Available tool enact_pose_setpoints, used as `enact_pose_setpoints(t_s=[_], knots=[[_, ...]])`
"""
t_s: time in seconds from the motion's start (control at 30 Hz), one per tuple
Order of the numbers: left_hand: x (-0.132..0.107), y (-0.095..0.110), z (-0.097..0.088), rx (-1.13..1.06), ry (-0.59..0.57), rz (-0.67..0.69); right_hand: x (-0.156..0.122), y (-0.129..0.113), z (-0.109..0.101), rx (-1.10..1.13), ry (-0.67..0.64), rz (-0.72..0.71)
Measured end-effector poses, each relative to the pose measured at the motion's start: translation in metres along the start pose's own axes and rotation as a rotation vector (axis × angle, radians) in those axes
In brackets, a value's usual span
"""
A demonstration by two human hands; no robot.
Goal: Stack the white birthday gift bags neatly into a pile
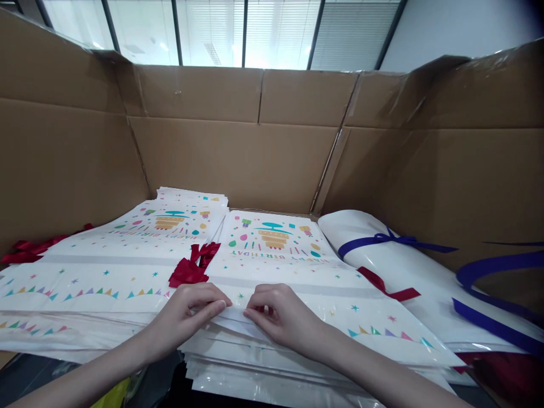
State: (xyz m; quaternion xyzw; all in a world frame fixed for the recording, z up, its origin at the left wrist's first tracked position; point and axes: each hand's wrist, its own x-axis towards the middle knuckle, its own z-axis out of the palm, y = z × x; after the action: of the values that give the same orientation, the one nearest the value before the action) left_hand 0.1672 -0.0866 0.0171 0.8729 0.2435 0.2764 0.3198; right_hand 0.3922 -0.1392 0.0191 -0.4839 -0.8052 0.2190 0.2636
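A stack of white plastic birthday bags printed with a cake and coloured triangles lies in front of me. My left hand and my right hand both pinch the near edge of the top bag, fingertips almost touching, fingers curled closed on the film. A red ribbon lies just beyond my left hand, between this stack and a second stack of the same bags on the left.
Tall cardboard walls enclose the bench on three sides. At right lie white bags tied with a blue ribbon, a red ribbon strip and loose blue ribbon. More red ribbon sits at far left.
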Motion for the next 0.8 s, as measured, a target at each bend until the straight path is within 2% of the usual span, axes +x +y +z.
enact_pose_setpoints(t_s=[0.1,0.17,0.23,0.4,0.6,0.67,0.8], knots=[[-0.007,0.006,0.003,0.211,0.152,0.281,0.0,0.001,0.003,0.003,0.03,-0.007],[-0.012,0.012,0.006,0.378,0.167,0.494,0.001,0.0,0.004,0.022,0.049,-0.016],[-0.014,0.017,0.009,0.505,0.156,0.594,0.002,-0.001,0.004,0.039,0.063,-0.011],[-0.013,0.017,0.017,0.572,0.224,0.544,0.006,0.0,0.002,0.08,0.073,0.051],[-0.018,0.006,0.023,0.652,0.2,0.426,0.012,0.006,0.003,0.156,0.037,0.104],[-0.019,0.008,0.023,0.676,0.175,0.449,0.012,0.004,0.002,0.144,0.054,0.099],[-0.017,0.018,0.026,0.718,0.055,0.537,0.009,-0.005,0.001,0.097,0.091,0.043]])
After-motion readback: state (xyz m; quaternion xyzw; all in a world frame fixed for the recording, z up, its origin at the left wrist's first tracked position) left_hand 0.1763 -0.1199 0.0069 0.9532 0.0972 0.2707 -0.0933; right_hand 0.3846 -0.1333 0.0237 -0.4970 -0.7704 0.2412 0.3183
